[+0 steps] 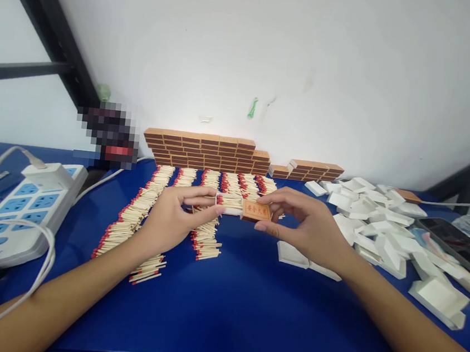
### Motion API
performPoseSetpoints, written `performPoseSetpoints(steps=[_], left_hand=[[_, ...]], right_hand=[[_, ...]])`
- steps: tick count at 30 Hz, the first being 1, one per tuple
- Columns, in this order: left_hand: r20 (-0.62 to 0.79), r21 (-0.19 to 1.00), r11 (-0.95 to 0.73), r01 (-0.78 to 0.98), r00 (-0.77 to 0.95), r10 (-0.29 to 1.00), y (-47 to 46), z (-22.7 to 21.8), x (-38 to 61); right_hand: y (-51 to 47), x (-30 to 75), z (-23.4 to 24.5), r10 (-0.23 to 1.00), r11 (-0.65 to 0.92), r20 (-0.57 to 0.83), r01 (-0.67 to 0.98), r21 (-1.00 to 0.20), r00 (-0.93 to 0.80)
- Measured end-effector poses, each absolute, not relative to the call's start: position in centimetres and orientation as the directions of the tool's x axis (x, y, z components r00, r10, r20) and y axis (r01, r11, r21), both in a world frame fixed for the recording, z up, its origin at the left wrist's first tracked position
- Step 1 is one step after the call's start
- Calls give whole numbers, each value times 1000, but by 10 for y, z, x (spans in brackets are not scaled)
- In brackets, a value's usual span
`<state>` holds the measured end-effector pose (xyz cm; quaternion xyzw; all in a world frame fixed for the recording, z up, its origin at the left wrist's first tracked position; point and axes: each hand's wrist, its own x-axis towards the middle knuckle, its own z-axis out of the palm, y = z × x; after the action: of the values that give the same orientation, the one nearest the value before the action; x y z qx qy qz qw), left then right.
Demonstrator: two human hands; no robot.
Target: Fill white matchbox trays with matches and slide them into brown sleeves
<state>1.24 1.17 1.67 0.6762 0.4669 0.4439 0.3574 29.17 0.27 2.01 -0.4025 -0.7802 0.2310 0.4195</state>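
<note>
My left hand (pixel 181 212) pinches the left end of a white matchbox tray (pixel 232 211) filled with red-tipped matches. In my right hand (pixel 297 219) is the orange matchbox sleeve (pixel 256 209), printed with red characters, gripped between thumb and fingers. The tray's right end meets the sleeve's left opening, and most of the tray is outside it. Rows of loose matches (pixel 122 228) lie under and beyond my left hand. Two white trays (pixel 294 254) rest on the table just below my right hand.
Closed matchboxes (pixel 204 153) are stacked along the wall, with a lower stack (pixel 315 170) to their right. A heap of white trays (pixel 385 225) and a dark phone (pixel 458 244) lie at right. A power strip (pixel 21 209) with white cables sits at left on the blue table (pixel 220 320).
</note>
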Motion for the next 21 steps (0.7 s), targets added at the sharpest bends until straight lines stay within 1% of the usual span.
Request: performPoseSetpoints(steps=[5, 11, 17, 21], left_hand=[[263, 891, -323, 318, 219, 940, 14, 16, 9], [207, 904, -298, 306, 297, 932, 14, 16, 10], [182, 921, -276, 276, 323, 929, 11, 18, 13], [157, 930, -268, 252, 386, 909, 9, 18, 16]], right_hand=[[3, 290, 16, 834, 550, 472, 387, -740, -285], [5, 292, 15, 816, 577, 498, 372, -727, -293], [0, 284, 14, 810, 585, 520, 333, -739, -271], [-7, 274, 11, 797, 599, 519, 289, -747, -309]])
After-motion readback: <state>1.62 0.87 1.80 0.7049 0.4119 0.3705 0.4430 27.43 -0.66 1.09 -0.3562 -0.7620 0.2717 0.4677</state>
